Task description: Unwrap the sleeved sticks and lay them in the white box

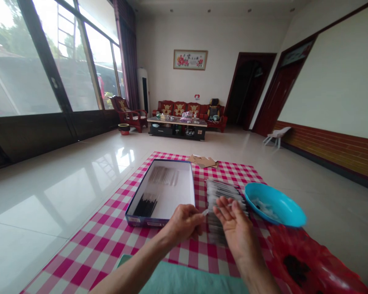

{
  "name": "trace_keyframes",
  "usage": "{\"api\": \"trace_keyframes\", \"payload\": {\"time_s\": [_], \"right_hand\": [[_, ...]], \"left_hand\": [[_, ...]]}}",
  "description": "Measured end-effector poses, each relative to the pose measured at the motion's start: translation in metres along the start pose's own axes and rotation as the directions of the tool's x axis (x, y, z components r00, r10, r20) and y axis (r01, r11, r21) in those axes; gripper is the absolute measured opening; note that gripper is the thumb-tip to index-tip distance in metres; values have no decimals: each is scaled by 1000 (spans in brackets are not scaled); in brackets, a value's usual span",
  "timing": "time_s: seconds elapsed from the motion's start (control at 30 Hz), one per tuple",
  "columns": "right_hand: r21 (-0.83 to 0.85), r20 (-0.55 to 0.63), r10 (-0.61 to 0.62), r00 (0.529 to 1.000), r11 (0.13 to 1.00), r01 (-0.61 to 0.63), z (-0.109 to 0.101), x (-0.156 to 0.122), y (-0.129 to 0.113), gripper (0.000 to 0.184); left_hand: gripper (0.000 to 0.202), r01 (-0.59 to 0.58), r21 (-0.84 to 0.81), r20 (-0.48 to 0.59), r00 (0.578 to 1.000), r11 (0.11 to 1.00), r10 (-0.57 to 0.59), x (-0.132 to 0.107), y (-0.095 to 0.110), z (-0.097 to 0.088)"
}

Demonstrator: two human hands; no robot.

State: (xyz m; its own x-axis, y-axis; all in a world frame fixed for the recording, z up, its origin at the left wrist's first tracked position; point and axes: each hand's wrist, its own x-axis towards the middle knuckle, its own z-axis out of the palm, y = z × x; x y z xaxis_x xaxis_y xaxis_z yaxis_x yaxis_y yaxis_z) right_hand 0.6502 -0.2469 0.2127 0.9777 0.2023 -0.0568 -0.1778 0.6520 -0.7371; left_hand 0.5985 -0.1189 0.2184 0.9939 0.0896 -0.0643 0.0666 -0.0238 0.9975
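My left hand [187, 222] is closed in a pinch on one end of a thin, clear plastic piece [205, 212]. Facing it is my right hand [236, 228], palm up, fingers apart and slightly curled. A thin pale strip shows by its thumb; whether it belongs to the same piece I cannot tell. Beneath both hands lies a row of thin dark sticks in clear sleeves [216, 190], partly hidden by the right hand. To the left, a shallow box [174, 200] with a white inside holds black sticks [145, 204] and a row of clear thin tubes [164, 175].
A blue basin [282, 204] with clear plastic scraps stands at the right. Nearer is a red plastic bag [325, 257] with something dark on it. Torn cardboard [204, 161] lies at the far edge of the checked cloth [88, 249]. Green fabric [184, 279] is closest to me.
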Motion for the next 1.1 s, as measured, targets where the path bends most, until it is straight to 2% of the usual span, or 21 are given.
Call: {"api": "trace_keyframes", "payload": {"time_s": [0.1, 0.17, 0.27, 0.33, 0.4, 0.5, 0.57, 0.63, 0.7, 0.77, 0.83, 0.93, 1.1], "right_hand": [[46, 22, 3, 1000, 999, -4, -2, 7, -8, 20], [78, 6, 40, 999, 996, -40, -4, 7, -3, 18], [100, -67, 15, 998, 995, -8, -8, 3, 13, 17], [8, -54, -20, 998, 1000, 20, -11, -5, 29, 18], [-174, 62, -28, 998, 984, 38, -12, -15, 46, 23], [-393, 279, -8, 960, 911, 122, -11, -31, 68, 35], [-441, 361, 3, 932, 882, 168, -10, -38, 79, 40], [-458, 396, 10, 918, 869, 188, -10, -40, 84, 43], [-472, 395, 15, 918, 861, 190, -10, -40, 85, 44], [-490, 371, 21, 929, 854, 176, -10, -38, 84, 45], [-498, 341, 27, 940, 853, 156, -10, -38, 84, 45], [-480, 310, 40, 950, 869, 120, -10, -36, 86, 44], [-450, 312, 53, 949, 888, 98, -11, -31, 92, 45]], "left_hand": [[37, 40, -94, 61, 998, 995, -34, 4, 1, -6], [36, 53, -106, 57, 997, 993, -47, 6, 2, -8], [28, 62, -102, -23, 998, 993, -64, 10, 1, -14], [20, 26, -54, -93, 995, 998, -31, 14, 1, -21], [16, -43, 37, -121, 992, 998, 47, 16, 1, -28], [17, -173, 224, -103, 974, 959, 200, 13, 6, -38], [21, -246, 412, -123, 939, 878, 321, 8, 13, -43], [22, -276, 645, -131, 879, 713, 459, 4, 20, -49], [22, -229, 820, -99, 846, 524, 524, 4, 25, -56], [26, -138, 903, -84, 872, 407, 481, 10, 26, -66], [32, -59, 931, -92, 918, 361, 386, 21, 22, -77], [32, -51, 948, -51, 950, 315, 308, 40, 16, -95], [26, -61, 966, 1, 972, 249, 234, 76, 10, -118]]}}
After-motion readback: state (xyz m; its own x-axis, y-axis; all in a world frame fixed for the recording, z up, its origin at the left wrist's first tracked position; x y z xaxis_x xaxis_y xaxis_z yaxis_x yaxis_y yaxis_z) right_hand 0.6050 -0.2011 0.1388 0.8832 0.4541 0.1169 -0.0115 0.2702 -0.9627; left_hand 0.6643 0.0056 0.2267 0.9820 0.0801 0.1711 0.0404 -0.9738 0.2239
